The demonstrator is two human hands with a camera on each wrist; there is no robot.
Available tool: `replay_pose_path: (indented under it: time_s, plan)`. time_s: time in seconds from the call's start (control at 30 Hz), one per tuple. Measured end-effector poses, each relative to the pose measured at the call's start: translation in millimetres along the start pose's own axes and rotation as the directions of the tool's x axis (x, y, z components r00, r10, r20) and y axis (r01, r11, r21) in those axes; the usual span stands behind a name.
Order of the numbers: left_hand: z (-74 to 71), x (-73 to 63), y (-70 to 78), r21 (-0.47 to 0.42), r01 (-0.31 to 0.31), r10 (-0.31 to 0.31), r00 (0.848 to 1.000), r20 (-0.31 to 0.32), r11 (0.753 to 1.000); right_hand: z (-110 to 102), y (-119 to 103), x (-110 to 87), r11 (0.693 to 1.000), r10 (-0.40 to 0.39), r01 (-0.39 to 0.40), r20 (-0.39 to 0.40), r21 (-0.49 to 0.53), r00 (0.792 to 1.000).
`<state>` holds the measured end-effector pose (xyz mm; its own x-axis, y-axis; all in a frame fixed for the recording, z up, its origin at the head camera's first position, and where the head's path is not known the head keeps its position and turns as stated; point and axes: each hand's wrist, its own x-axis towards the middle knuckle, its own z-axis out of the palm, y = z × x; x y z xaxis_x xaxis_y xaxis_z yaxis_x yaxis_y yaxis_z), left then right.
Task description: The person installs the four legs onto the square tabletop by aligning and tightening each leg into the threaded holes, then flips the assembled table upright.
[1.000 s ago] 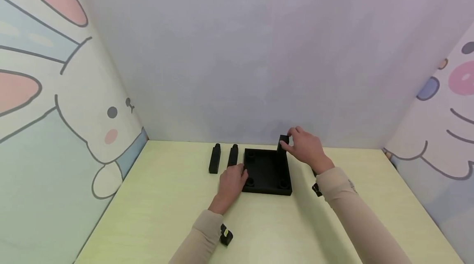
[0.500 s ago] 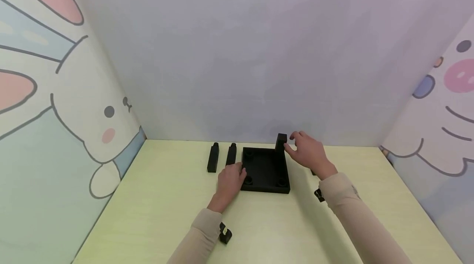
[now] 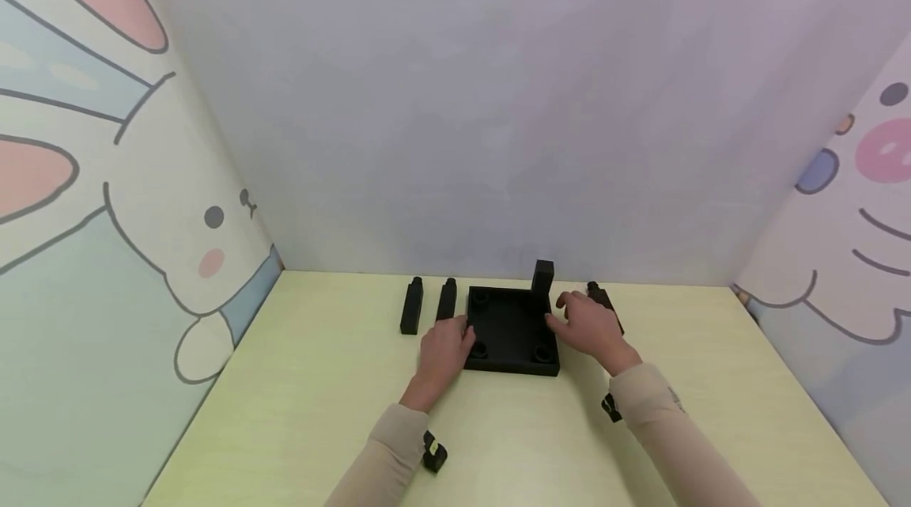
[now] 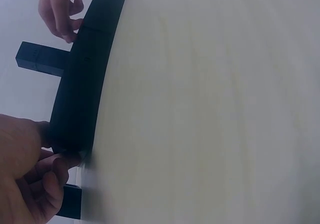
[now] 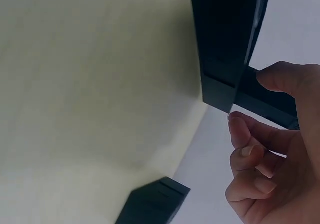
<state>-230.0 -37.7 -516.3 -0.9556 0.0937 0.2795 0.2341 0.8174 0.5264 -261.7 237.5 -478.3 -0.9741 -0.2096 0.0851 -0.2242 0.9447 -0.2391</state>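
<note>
A black square base [image 3: 508, 325] with a raised rim and round corner sockets lies on the table. In its far right corner a black post [image 3: 542, 278] stands upright. My left hand [image 3: 443, 349] grips the base's left side, thumb and fingers on either side of the edge in the left wrist view. My right hand [image 3: 589, 327] is at the base's right side, thumb near the rim and fingers loosely bent, holding nothing. In the right wrist view its thumb overlaps the post [image 5: 270, 102], and the fingertips are close to the base's corner [image 5: 217, 92].
Two black posts [image 3: 411, 307] with narrow ends lie left of the base, one partly behind my left hand. Another black post [image 3: 603, 304] lies beyond my right hand. A pale wall [image 3: 441, 111] rises behind the table [image 3: 320, 396], with cartoon-printed panels at both sides.
My right hand has let go of the upright post and moved down toward the base's right edge, uncovering the post lying behind it. My left hand stays on the base.
</note>
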Motion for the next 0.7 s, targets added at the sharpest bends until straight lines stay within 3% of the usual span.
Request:
replay_pose_path:
  time_s: [0.2, 0.7]
  plan:
    - [-0.5, -0.2, 1.3, 0.001, 0.003, -0.003, 1.000, -0.003, 1.000, 7.7, -1.7, -6.0, 1.000, -0.009, 0.009, 0.003, 0.018, 1.000]
    - [1.0, 1.8, -4.5, 0.059, -0.011, 0.010, 1.000, 0.007, 0.998, 24.4, -5.5, -6.7, 0.999, -0.020, 0.023, -0.074, 0.040, 0.997]
